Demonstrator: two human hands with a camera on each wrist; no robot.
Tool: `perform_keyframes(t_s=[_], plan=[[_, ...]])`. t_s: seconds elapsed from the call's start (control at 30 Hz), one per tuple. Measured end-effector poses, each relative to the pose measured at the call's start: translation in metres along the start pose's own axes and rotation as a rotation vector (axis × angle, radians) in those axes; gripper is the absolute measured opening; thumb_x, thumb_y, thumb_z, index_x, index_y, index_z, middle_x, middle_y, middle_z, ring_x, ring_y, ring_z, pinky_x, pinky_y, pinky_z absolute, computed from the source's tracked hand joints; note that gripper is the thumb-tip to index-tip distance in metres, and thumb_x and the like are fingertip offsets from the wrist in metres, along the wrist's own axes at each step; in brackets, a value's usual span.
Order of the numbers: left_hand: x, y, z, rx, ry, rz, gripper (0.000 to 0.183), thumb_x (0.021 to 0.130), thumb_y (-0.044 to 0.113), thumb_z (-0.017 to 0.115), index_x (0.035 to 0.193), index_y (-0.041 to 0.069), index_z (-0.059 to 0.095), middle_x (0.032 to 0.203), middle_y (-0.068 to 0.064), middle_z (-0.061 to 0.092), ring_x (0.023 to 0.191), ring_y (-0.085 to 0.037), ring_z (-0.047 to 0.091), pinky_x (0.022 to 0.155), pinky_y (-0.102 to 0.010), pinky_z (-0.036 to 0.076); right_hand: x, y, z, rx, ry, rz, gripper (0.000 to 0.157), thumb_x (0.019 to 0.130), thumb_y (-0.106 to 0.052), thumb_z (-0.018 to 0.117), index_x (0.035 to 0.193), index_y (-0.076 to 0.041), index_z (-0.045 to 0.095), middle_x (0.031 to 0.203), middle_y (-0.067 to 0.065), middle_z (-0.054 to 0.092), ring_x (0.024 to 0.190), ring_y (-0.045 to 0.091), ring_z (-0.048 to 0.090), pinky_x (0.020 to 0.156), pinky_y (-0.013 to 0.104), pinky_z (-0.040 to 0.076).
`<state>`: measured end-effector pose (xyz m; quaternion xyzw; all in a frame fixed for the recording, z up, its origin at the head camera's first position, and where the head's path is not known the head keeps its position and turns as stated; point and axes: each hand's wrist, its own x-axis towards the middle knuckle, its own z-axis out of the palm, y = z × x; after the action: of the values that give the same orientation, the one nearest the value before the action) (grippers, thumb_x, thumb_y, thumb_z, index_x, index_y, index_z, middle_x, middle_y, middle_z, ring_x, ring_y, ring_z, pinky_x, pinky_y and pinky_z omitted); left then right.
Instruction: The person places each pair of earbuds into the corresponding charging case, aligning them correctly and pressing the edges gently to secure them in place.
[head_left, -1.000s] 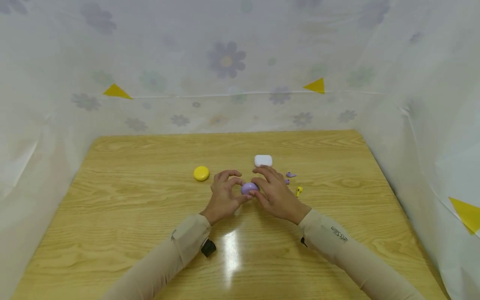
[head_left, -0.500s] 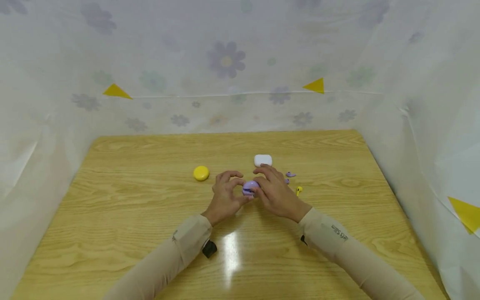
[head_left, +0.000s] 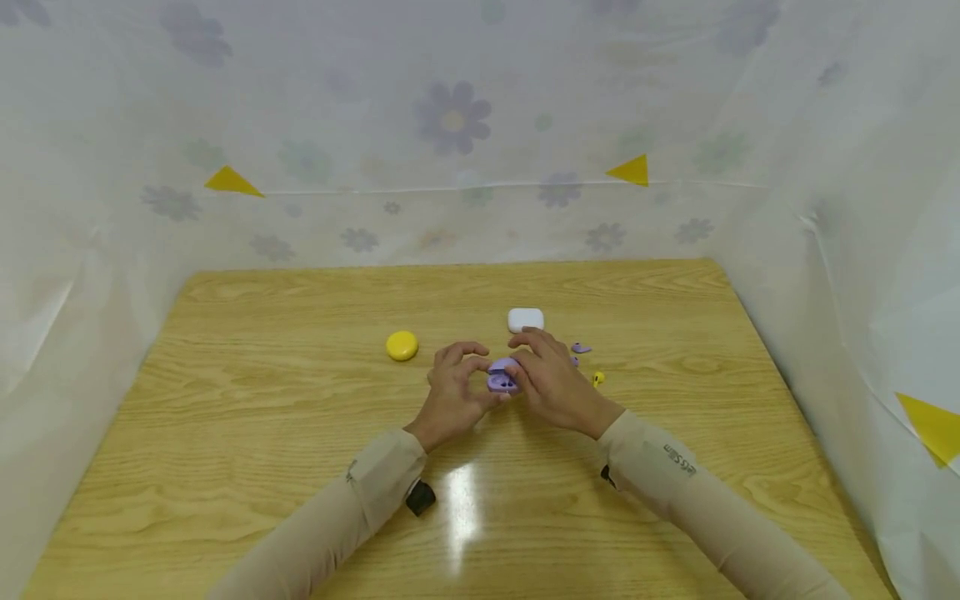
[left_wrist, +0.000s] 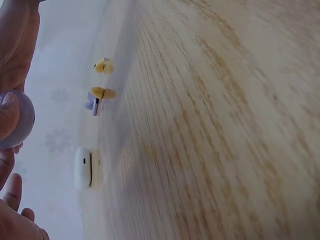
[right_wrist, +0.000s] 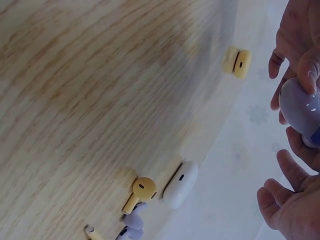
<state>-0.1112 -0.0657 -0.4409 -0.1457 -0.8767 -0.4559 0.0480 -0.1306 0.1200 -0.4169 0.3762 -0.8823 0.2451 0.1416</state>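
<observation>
Between both hands is a small rounded purple earbud case (head_left: 498, 387), held above the table with its lid raised and darker hollows showing inside. My left hand (head_left: 452, 396) pinches the case on its left side between thumb and fingers. From the right, my right hand (head_left: 558, 387) grips the case near its lid, thumb at the front. The right wrist view shows the purple shell (right_wrist: 300, 105) among the fingertips. Just beyond the right hand lies a white earbud case (head_left: 526, 319). Purple earbuds (head_left: 581, 347) and a yellow earbud (head_left: 597, 379) lie right of that hand.
A round yellow earbud case (head_left: 402, 346) lies left of the hands on the wooden table (head_left: 262, 400). A second yellow earbud (right_wrist: 93, 233) shows at the bottom of the right wrist view. White flowered sheeting (head_left: 457, 225) encloses the back and sides.
The purple case was shut one second ago. Its lid has swung up and the inside now shows. Both hands have shifted very slightly; the things on the table stay put.
</observation>
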Motion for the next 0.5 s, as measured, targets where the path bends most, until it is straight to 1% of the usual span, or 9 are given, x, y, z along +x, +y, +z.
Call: perform_keyframes(t_s=[0.13,0.27,0.33,0.4,0.5], plan=[[0.000,-0.001,0.001,-0.001,-0.016,-0.008,0.030,0.069,0.019,0.085,0.091,0.008,0.068,0.124,-0.007,0.055,0.124,-0.033,0.039,0.094,-0.063,0.026,0.000,0.003,0.000,0.034,0.003,-0.016,0.017,0.097,-0.013,0.053,0.086,-0.003,0.062,0.111,0.019,0.060,0.116,0.038,0.054,0.096,0.055,0.043],[0.000,-0.001,0.002,0.001,-0.028,-0.017,0.030,0.069,0.021,0.085,0.092,0.009,0.068,0.124,-0.007,0.055,0.124,-0.034,0.039,0.094,-0.063,0.025,0.000,0.005,0.000,0.055,0.005,-0.028,0.015,0.095,-0.010,0.054,0.083,-0.003,0.060,0.108,0.019,0.060,0.108,0.035,0.056,0.091,0.052,0.045],[-0.001,-0.002,0.003,-0.001,-0.027,-0.014,0.030,0.070,0.021,0.084,0.092,0.009,0.068,0.124,-0.008,0.055,0.123,-0.034,0.039,0.093,-0.062,0.025,0.000,0.005,0.000,0.054,0.001,-0.026,0.014,0.094,-0.009,0.056,0.082,-0.004,0.060,0.110,0.020,0.061,0.109,0.036,0.057,0.090,0.053,0.045],[-0.001,-0.003,0.003,-0.011,-0.026,-0.012,0.031,0.070,0.021,0.084,0.093,0.007,0.068,0.124,-0.009,0.054,0.123,-0.035,0.038,0.092,-0.061,0.025,0.000,0.007,-0.001,0.056,-0.004,-0.011,0.012,0.094,-0.011,0.057,0.086,-0.003,0.062,0.114,0.022,0.061,0.112,0.038,0.056,0.092,0.055,0.045],[0.000,-0.004,0.003,-0.023,-0.023,-0.016,0.033,0.072,0.023,0.083,0.096,0.006,0.068,0.124,-0.011,0.054,0.122,-0.035,0.039,0.091,-0.062,0.026,0.001,0.012,-0.006,0.078,0.001,0.053,0.015,0.095,-0.014,0.056,0.097,-0.002,0.064,0.122,0.023,0.059,0.119,0.041,0.053,0.096,0.060,0.041]])
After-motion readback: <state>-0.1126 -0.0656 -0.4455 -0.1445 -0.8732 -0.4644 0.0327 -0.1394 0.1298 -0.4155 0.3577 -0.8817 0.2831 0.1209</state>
